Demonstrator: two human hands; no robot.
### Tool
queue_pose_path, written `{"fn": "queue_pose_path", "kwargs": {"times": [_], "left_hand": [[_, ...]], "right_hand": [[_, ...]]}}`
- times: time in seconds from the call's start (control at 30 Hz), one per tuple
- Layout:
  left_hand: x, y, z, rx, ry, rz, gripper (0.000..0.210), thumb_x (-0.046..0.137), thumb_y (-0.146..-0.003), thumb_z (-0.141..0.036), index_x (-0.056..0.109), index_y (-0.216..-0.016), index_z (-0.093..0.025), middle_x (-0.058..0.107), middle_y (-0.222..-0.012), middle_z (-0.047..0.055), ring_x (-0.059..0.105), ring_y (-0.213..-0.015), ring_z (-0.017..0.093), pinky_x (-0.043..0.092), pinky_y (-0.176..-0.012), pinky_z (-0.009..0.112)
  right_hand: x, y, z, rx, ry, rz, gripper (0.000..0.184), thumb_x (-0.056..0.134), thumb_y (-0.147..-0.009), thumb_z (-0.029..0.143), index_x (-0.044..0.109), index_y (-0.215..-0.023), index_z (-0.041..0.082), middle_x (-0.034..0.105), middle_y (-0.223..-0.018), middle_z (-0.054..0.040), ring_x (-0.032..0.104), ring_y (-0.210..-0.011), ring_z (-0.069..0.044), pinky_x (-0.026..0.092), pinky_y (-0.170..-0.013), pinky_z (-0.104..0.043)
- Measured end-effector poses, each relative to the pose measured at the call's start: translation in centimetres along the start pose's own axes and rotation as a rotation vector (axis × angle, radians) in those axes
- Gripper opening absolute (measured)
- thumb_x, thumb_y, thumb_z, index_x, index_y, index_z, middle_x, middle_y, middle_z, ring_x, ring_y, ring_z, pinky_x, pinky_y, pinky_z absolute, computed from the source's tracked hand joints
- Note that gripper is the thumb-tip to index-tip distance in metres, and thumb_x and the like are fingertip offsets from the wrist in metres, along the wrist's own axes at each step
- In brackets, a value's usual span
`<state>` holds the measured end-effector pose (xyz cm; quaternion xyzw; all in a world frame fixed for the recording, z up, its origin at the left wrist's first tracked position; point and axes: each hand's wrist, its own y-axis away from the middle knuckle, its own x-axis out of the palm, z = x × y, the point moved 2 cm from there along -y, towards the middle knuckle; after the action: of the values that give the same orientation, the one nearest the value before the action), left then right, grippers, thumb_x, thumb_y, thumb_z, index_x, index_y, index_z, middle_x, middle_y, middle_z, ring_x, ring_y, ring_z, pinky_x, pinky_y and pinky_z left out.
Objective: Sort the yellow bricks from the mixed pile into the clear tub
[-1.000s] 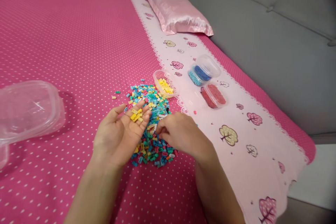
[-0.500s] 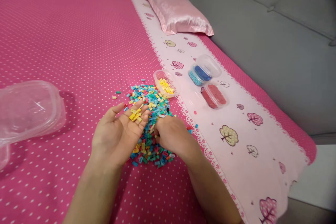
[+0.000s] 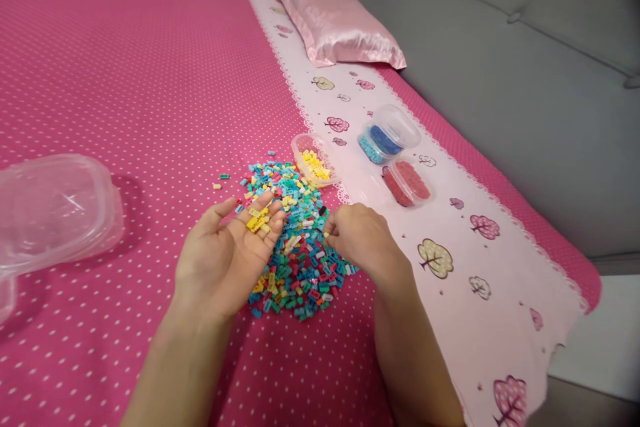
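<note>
Palm up, my left hand (image 3: 220, 260) cradles several small yellow toy bricks (image 3: 259, 219) on its slightly curled fingers. A heap of mixed-colour toy bricks (image 3: 305, 260) spreads over the bed beside and beyond it. My right hand (image 3: 363, 240) is over the heap's right edge, thumb and fingers pinched together. A pale yellow brick (image 3: 327, 235) shows at those fingertips, partly hidden. Just past the heap, a small clear container (image 3: 303, 143) holds more yellow bricks.
Right of the heap stand clear tubs with blue bricks (image 3: 385, 140) and red bricks (image 3: 407, 181). A large clear plastic container (image 3: 55, 213) sits at the left. Farther back lie a pink pillow (image 3: 335, 20) and a grey padded headboard (image 3: 500, 93). The polka-dot bedspread (image 3: 150, 93) lies underneath.
My right hand has moved right and slightly up from the middle of the heap to its right edge, uncovering bricks. My left hand stays nearly still with its yellow bricks.
</note>
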<state>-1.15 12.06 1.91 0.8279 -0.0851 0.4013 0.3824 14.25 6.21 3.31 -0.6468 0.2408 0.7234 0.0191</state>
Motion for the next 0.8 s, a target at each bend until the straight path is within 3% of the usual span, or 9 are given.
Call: {"fn": "queue_pose_path", "kwargs": {"times": [0.17,0.37,0.57,0.7,0.8], "left_hand": [[-0.1,-0.1,0.2,0.003,-0.004,-0.004,0.030,0.034,-0.088,-0.021,0.058,-0.094,-0.004,0.065,-0.079,0.014,0.067,-0.072,0.020,0.060,-0.068,0.028],[-0.1,-0.4,0.5,0.002,-0.013,0.040,0.030,0.036,-0.088,-0.021,0.060,-0.092,-0.005,0.066,-0.087,0.015,0.067,-0.083,0.022,0.059,-0.078,0.033],[0.2,-0.1,0.9,-0.075,0.006,0.134,0.032,0.034,-0.089,-0.024,0.062,-0.084,-0.010,0.067,-0.091,0.015,0.067,-0.082,0.020,0.059,-0.075,0.032],[0.3,0.0,0.8,-0.075,-0.005,0.086,0.031,0.036,-0.089,-0.025,0.062,-0.089,-0.009,0.067,-0.092,0.016,0.067,-0.088,0.022,0.059,-0.078,0.032],[0.1,0.0,0.5,-0.037,-0.011,0.047,0.031,0.035,-0.089,-0.024,0.060,-0.093,-0.007,0.066,-0.092,0.017,0.067,-0.090,0.023,0.058,-0.081,0.033]], "right_hand": [[-0.9,0.3,-0.2,-0.031,-0.182,-0.134,0.018,0.063,-0.078,0.021,0.074,-0.090,0.028,0.074,-0.084,-0.0021,0.067,-0.081,-0.019,0.047,-0.070,-0.028],[-1.5,1.0,1.1,-0.194,-0.435,-0.383,0.020,0.060,-0.081,0.021,0.073,-0.096,0.025,0.075,-0.083,0.0001,0.067,-0.077,-0.016,0.050,-0.070,-0.027],[-1.7,1.8,2.5,-0.401,-0.595,-0.545,0.033,0.054,-0.084,0.014,0.067,-0.112,0.026,0.071,-0.110,0.0005,0.067,-0.087,-0.013,0.052,-0.075,-0.024],[-1.7,1.6,1.9,-0.307,-0.584,-0.565,0.033,0.053,-0.084,0.013,0.067,-0.110,0.025,0.073,-0.104,-0.0001,0.067,-0.086,-0.014,0.051,-0.075,-0.026],[-1.4,1.2,1.4,-0.210,-0.471,-0.405,0.023,0.055,-0.083,0.015,0.071,-0.097,0.023,0.074,-0.090,-0.0003,0.067,-0.081,-0.015,0.049,-0.073,-0.027]]}}
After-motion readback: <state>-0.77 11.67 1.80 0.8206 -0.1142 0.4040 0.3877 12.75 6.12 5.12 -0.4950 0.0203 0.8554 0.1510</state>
